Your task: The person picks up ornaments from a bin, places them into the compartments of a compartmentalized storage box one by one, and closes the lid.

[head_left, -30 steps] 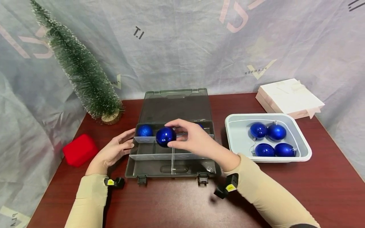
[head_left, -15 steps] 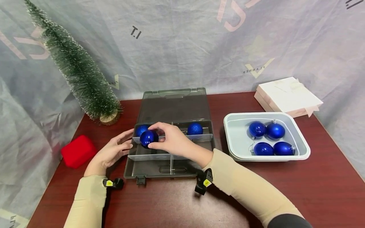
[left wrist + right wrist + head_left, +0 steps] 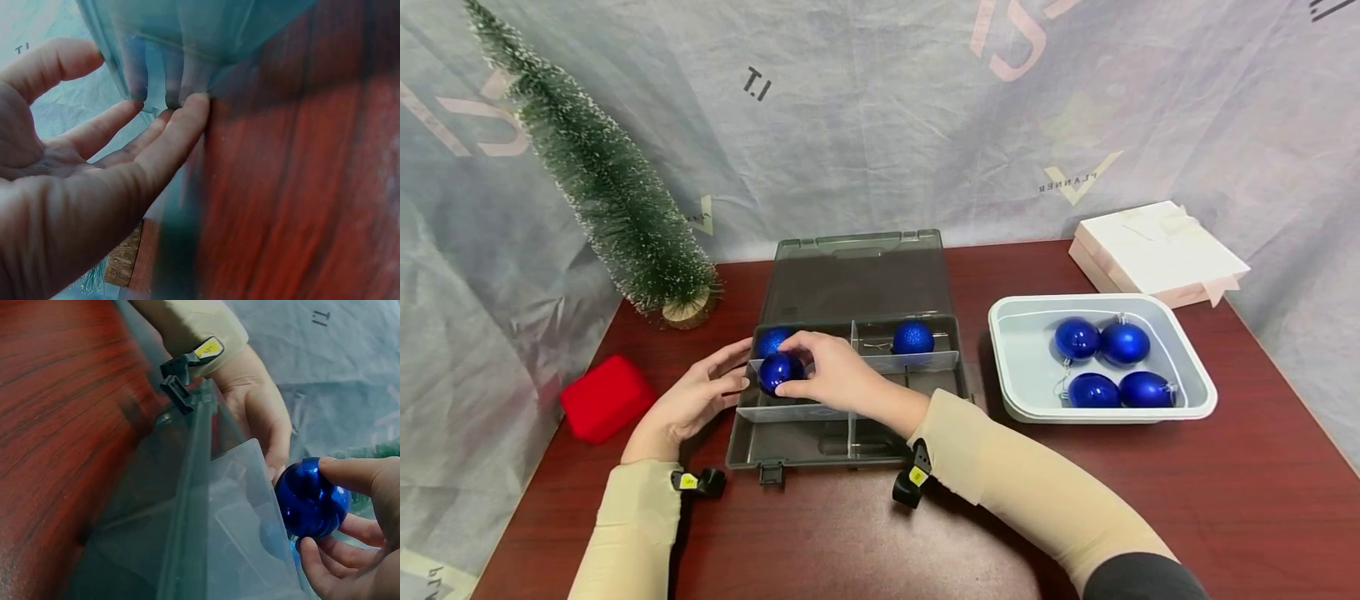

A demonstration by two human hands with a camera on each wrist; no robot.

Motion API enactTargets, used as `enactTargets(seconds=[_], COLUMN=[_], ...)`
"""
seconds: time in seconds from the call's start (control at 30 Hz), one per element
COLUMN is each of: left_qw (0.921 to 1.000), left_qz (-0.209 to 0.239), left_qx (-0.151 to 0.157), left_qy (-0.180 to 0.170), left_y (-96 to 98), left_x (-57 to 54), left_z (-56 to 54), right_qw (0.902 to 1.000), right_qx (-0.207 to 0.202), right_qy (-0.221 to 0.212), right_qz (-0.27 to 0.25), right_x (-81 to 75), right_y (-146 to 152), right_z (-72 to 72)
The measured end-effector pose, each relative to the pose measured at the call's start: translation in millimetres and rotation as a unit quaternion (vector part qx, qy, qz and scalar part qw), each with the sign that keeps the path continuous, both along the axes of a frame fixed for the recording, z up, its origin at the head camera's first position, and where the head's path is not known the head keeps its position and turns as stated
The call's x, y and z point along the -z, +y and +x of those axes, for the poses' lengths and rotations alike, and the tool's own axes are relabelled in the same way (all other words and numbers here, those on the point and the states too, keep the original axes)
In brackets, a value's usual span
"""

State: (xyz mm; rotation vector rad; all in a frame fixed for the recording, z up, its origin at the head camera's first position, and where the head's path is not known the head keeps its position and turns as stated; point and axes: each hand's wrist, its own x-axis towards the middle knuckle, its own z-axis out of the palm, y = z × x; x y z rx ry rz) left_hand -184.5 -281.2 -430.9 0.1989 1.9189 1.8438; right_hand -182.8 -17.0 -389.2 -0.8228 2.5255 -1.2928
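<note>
My right hand (image 3: 833, 372) pinches a shiny blue Christmas ball (image 3: 775, 373) between thumb and fingers, over the left middle compartment of the grey see-through divided box (image 3: 797, 437). In the right wrist view the ball (image 3: 311, 499) overlaps the top edge of a divider (image 3: 247, 494). Fingers of my left hand (image 3: 696, 402) rest along the box's left side; the left wrist view has the fingertips (image 3: 199, 103) right at its wall. Two glittery blue balls lie in the back row, one at left (image 3: 771, 340), partly hidden, one at right (image 3: 913, 337).
Right of the box, a white tub (image 3: 1017, 379) holds several blue balls (image 3: 1125, 345). Behind it lies a pale gift box (image 3: 1165, 250). A small frosted tree (image 3: 617, 200) and a red box (image 3: 606, 398) stand at left. The divided box's open lid (image 3: 857, 283) leans back.
My right hand has carried the shiny ball leftward and slightly down, into the area of the left middle compartment. The right glittery ball has come into full view. My left hand stays at the box's side.
</note>
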Motion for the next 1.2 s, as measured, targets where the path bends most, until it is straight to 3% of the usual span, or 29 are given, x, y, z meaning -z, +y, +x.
enactTargets(seconds=[0.2, 0.5, 0.9, 1.2], left_qw=[0.9999, 0.9999, 0.9999, 1.0000], left_qz=[0.012, 0.009, 0.014, 0.008], left_qx=[-0.003, -0.004, -0.003, -0.005], left_qy=[-0.003, -0.007, -0.005, 0.002], left_y=[-0.2, 0.3, 1.4, 1.3], left_x=[1.7, 1.7, -3.1, -1.6], left_z=[0.3, 0.5, 2.2, 2.0], right_qw=[0.9985, 0.9989, 0.9985, 0.9913], right_qx=[0.009, -0.004, -0.018, -0.020], right_qy=[0.042, 0.037, 0.006, -0.034], right_qz=[0.035, 0.029, -0.052, -0.126], right_x=[-0.2, 4.3, -5.2, -18.0], right_y=[-5, -3, 14, 52], right_z=[5.6, 6.5, 13.8, 26.9])
